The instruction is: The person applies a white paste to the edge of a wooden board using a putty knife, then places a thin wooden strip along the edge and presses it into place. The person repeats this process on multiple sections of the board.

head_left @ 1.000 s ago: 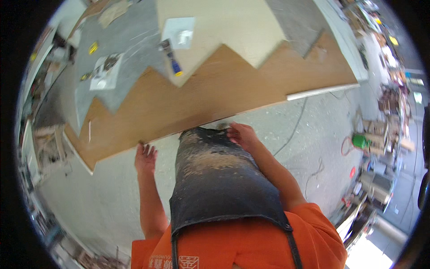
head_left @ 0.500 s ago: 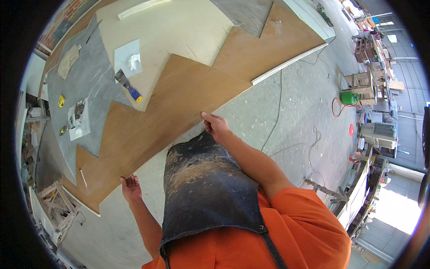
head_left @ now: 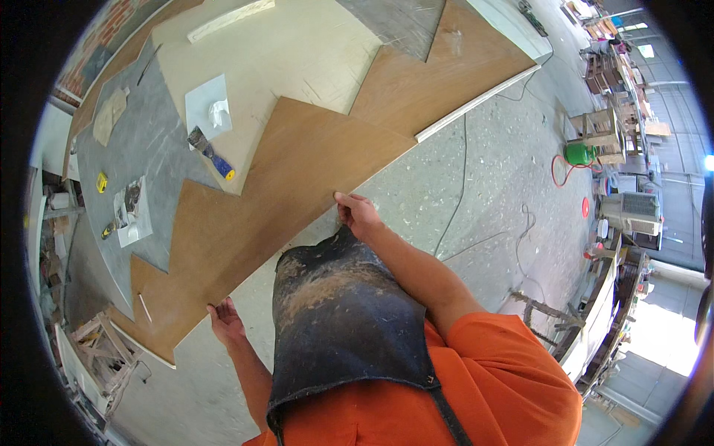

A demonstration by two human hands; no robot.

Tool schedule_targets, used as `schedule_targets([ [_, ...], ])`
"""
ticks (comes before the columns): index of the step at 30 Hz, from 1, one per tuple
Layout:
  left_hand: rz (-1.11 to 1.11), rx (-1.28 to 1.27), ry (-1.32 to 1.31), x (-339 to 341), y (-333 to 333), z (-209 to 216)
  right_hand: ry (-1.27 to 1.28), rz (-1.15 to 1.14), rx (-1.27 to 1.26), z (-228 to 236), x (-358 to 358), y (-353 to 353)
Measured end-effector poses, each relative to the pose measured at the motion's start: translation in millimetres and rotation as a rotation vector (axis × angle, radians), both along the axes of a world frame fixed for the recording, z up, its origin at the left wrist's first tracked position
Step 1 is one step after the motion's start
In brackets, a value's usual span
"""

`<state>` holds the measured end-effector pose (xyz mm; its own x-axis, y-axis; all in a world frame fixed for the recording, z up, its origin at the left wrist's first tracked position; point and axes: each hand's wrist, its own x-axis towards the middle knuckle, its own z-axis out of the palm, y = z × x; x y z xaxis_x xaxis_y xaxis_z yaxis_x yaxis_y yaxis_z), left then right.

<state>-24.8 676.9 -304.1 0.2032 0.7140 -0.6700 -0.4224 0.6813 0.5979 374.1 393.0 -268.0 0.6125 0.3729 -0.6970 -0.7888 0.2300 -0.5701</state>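
Note:
A thin brown board [head_left: 253, 186] with a zigzag far edge lies across the near side of a large worktop. My right hand [head_left: 358, 214] pinches its near edge around the middle, thumb on top. Farther left along that edge, my left hand [head_left: 227, 320] holds the board between thumb and fingers; the fingers are partly hidden. A scraper [head_left: 211, 153] with a blue and yellow handle rests beyond the board, beside a white sheet [head_left: 199, 111] bearing a white lump. On the board's left end lies a thin white stick [head_left: 145, 307].
Another brown zigzag piece [head_left: 461, 67] adjoins at the far right, edged by a white strip [head_left: 476, 104]. A yellow tape measure [head_left: 102, 182] and a smeared white sheet [head_left: 134, 223] lie at left. Cables [head_left: 462, 178] cross the floor. A green gas cylinder [head_left: 580, 154] stands right.
The whole view has shifted slightly. Both hands keep about the same places on the board's near edge, and the board shows no clear movement against the worktop.

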Motion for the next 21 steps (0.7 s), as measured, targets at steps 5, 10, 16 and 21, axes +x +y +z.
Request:
schedule_targets([
  [5,0.011,-0.055,0.047,2.0,-9.3,10.4,0.005,0.049,-0.051,5.7,0.2,-1.4],
  [10,-0.133,-0.186,0.256,41.5,-27.3,51.0,0.017,0.321,-0.116,27.5,11.3,-33.2],
  [16,-0.445,0.179,0.686,179.0,-112.4,71.9,-0.136,0.498,-0.212,5.7,62.7,-157.4],
  [21,-1.02,0.821,0.36,413.5,-226.5,112.4,-0.118,0.117,-0.424,34.3,120.3,-296.4],
])
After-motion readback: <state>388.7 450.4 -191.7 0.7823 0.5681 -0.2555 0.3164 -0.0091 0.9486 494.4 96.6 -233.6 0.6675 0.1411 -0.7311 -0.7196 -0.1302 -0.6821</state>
